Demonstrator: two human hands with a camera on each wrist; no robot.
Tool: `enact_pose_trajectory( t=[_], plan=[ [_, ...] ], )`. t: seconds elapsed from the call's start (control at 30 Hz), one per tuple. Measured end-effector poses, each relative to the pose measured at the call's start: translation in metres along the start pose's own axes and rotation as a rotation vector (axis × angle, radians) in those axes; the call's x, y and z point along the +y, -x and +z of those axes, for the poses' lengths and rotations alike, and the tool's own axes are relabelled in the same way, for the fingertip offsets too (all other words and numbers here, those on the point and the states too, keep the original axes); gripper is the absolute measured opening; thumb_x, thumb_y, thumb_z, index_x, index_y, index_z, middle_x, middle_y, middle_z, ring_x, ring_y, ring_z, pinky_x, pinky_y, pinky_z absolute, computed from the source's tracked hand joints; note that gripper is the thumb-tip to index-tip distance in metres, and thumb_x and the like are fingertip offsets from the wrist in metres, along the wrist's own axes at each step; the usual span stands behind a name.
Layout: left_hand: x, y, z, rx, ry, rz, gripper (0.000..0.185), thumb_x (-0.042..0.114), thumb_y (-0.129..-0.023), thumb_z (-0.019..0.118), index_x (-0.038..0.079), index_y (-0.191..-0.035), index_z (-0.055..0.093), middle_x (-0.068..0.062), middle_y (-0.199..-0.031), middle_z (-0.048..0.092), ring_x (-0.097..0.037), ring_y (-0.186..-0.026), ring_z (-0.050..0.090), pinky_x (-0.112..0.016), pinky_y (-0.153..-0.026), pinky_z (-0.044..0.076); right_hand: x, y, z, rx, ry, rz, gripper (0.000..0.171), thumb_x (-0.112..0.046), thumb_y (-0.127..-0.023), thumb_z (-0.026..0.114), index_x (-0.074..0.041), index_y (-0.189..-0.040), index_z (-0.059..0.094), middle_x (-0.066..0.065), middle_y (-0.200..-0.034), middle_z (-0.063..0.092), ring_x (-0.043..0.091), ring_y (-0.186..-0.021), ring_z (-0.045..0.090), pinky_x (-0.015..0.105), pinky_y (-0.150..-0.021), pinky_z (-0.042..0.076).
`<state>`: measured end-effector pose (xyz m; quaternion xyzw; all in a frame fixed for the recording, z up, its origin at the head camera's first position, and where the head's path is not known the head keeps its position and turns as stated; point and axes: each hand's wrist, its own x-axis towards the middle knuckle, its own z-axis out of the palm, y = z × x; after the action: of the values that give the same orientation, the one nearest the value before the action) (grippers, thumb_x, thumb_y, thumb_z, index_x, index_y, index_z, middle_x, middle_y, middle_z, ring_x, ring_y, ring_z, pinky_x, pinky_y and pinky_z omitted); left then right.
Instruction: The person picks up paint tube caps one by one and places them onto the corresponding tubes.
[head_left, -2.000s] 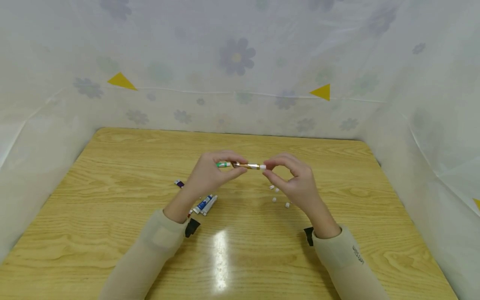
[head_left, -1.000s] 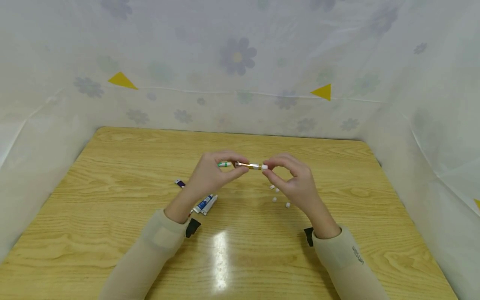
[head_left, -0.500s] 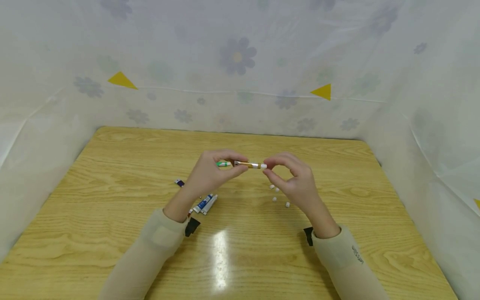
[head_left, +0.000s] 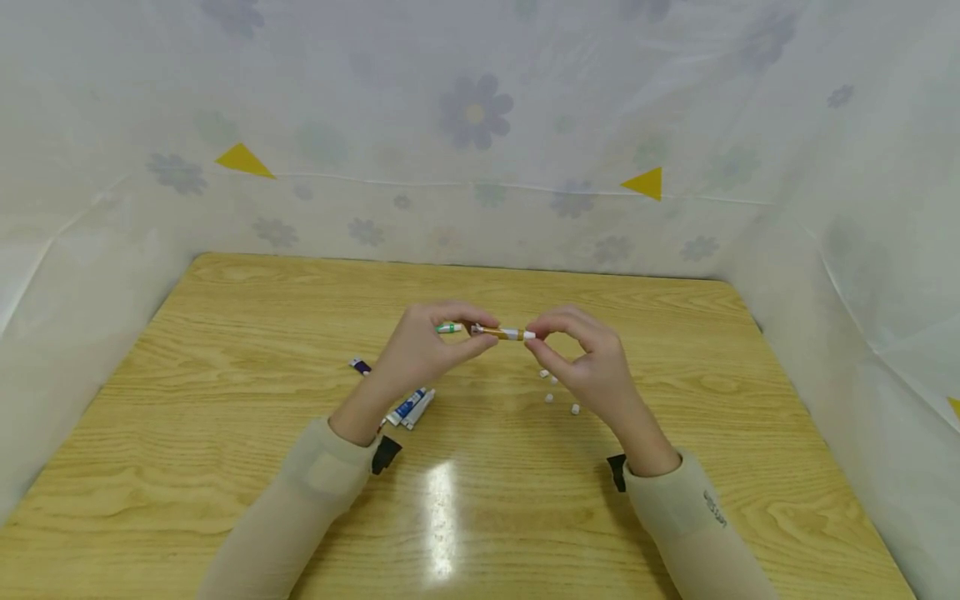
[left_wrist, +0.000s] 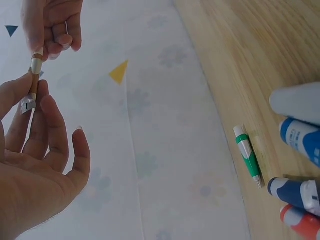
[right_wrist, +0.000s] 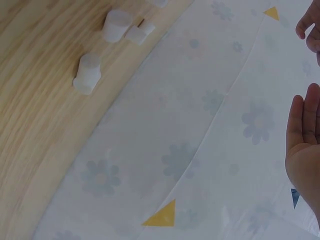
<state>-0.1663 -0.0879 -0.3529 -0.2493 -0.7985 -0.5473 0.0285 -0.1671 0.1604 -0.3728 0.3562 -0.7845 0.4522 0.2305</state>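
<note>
Above the middle of the wooden table [head_left: 225, 333], my left hand [head_left: 427, 346] pinches a small orange tube [head_left: 495, 332] between thumb and fingers. My right hand [head_left: 585, 354] pinches the white cap [head_left: 529, 334] at the tube's right end. In the left wrist view the orange tube [left_wrist: 33, 87] stands up from the left hand [left_wrist: 40, 160]. Fingers of the right hand [left_wrist: 52, 27] grip its white cap [left_wrist: 36, 64] from above. A green tube [left_wrist: 248, 155] lies on the table beyond the left hand, and its end shows beside the left fingers as a green tube [head_left: 448, 328].
Blue and white tubes [head_left: 408, 408] and a purple tube [head_left: 360, 366] lie under my left forearm. Several loose white caps [head_left: 558, 392] lie below my right hand, also seen as white caps [right_wrist: 116, 24]. A flowered plastic curtain [head_left: 472, 167] walls the table on three sides.
Hardly anything differs. Both hands stay joined at the orange tube, with only slight shifts of the fingers at the cap.
</note>
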Motion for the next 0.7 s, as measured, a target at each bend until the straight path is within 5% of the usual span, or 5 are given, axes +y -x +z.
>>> enact_pose_trajectory(
  t=[0.7],
  plan=[
    [-0.0010,0.0004,-0.0014,-0.015,0.029,-0.024,0.014,0.022,-0.093,0.079,0.020,-0.107,0.080,0.002,-0.103,0.078,-0.013,-0.093,0.067,-0.043,-0.095,0.054,-0.0033,-0.0015,-0.0001,0.038,0.004,-0.072,0.028,0.011,-0.079,0.081,-0.006,-0.102,0.078,0.010,-0.096,0.075,0.018,-0.086,0.069,0.015,-0.084,0.053]
  ],
)
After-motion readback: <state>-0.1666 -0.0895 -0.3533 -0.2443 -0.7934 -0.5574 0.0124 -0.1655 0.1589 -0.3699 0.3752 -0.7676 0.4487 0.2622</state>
